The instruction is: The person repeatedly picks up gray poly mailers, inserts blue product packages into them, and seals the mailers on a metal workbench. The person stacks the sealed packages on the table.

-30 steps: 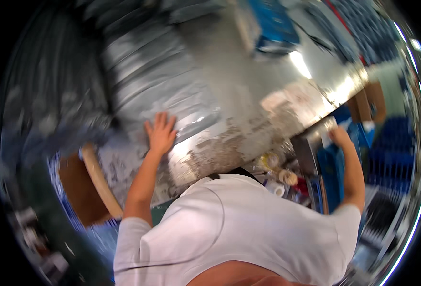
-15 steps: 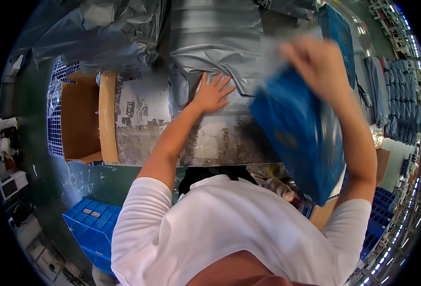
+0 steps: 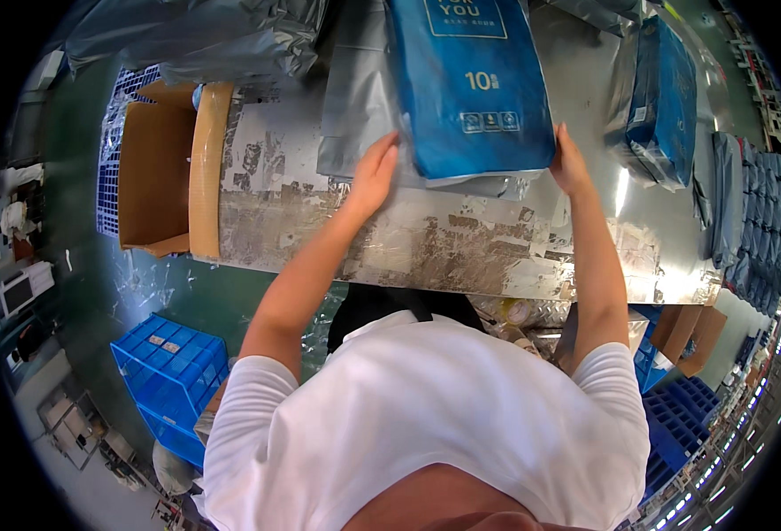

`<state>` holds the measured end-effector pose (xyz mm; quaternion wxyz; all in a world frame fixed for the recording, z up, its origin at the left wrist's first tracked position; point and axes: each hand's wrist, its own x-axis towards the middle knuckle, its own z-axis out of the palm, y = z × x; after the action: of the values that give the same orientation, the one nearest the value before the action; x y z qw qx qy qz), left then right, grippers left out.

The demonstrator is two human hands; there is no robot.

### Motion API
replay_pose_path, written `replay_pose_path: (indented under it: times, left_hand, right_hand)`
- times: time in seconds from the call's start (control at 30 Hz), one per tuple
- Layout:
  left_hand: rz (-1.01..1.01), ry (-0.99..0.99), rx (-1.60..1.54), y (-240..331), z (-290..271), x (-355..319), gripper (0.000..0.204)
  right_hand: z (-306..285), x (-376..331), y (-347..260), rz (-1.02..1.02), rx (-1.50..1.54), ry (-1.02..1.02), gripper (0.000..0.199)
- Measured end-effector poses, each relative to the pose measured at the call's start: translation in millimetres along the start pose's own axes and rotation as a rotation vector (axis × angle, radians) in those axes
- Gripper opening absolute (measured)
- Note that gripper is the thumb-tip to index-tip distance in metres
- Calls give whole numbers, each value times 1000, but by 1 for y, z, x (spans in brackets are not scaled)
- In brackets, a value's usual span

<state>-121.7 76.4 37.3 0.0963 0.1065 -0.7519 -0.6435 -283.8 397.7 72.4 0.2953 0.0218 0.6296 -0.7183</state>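
A blue plastic-wrapped package (image 3: 474, 84) with white print lies over grey plastic mailer bags (image 3: 355, 106) on the worktable. My left hand (image 3: 375, 173) is at its lower left edge, fingers bent against the side. On the opposite edge my right hand (image 3: 570, 164) grips near the lower right corner. The package is held between both hands; some fingertips are hidden by its edges. Another blue package (image 3: 665, 97) in clear wrap stands to the right on the table.
An open cardboard box (image 3: 153, 177) sits at the table's left end. Grey bags (image 3: 231, 40) are heaped at the far left. Stacked grey parcels (image 3: 758, 221) stand beyond the right side. A blue crate (image 3: 174, 367) is on the floor at lower left. The scuffed table (image 3: 461, 239) reflects light.
The blue package, swinging blurred in my right hand before, now lies flat over the grey bags in front of me. My left hand has left the grey bag's surface for the package's left edge.
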Motion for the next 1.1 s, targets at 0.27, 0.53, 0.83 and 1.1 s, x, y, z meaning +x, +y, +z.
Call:
replay_pose_path:
  times: [0.27, 0.53, 0.83, 1.1]
  left_hand:
    - [-162, 87, -221, -8, 17, -43, 21]
    - [-163, -2, -242, 58, 8, -39, 16]
    - [11, -44, -427, 159, -53, -49, 17]
    - [-449, -258, 1, -4, -143, -163, 52]
  right_hand:
    - [49, -63, 70, -381, -178, 337, 24]
    - [60, -81, 30, -360, -331, 185, 14]
    - [128, -142, -30, -529, -27, 121, 9]
    - [84, -203, 67, 241, -567, -268, 21]
